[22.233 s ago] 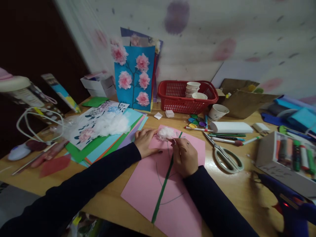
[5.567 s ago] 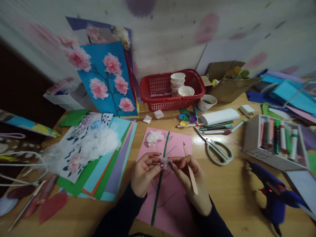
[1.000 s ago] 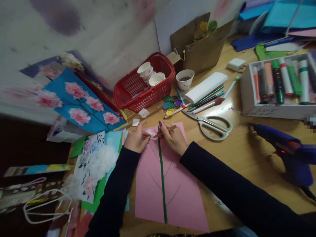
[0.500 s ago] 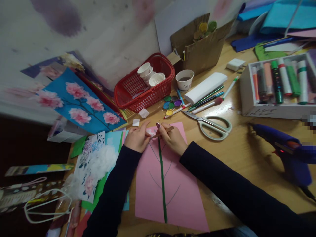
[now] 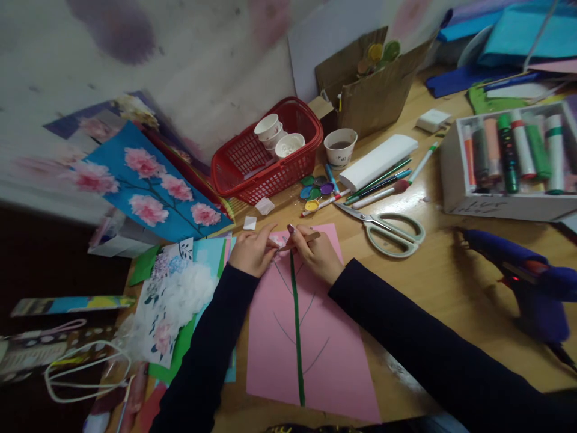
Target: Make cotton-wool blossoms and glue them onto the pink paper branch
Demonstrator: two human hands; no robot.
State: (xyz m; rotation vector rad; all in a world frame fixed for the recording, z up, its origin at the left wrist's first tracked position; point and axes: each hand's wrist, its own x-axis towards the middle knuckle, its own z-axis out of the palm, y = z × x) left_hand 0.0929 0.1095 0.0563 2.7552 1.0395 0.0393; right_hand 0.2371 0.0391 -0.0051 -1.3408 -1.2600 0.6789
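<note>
A sheet of pink paper [image 5: 324, 373] lies in front of me, with a thick green line [image 5: 296, 325] down its middle and thin dark side lines branching off. My right hand [image 5: 313, 251] pinches a short flat wooden stick [image 5: 309, 237] near the paper's top edge. Its tip points left, toward my other hand. My left hand [image 5: 253, 251] is bent at the paper's top left, fingers closed at a small whitish-pink piece [image 5: 282, 239]. Whether those fingers grip that piece or only press on it is hidden.
Scissors [image 5: 392, 233], a blue glue gun [image 5: 523, 270] and a white box of markers [image 5: 505, 201] are on the right. Behind stand a red basket [image 5: 270, 180] and a paper cup [image 5: 340, 150]. Fluffy white cotton [image 5: 193, 291] and a blue flower picture [image 5: 121, 159] are at left.
The view has shifted very slightly. Both hands stay together at the top of the pink paper, with the wooden stick still in my right hand.
</note>
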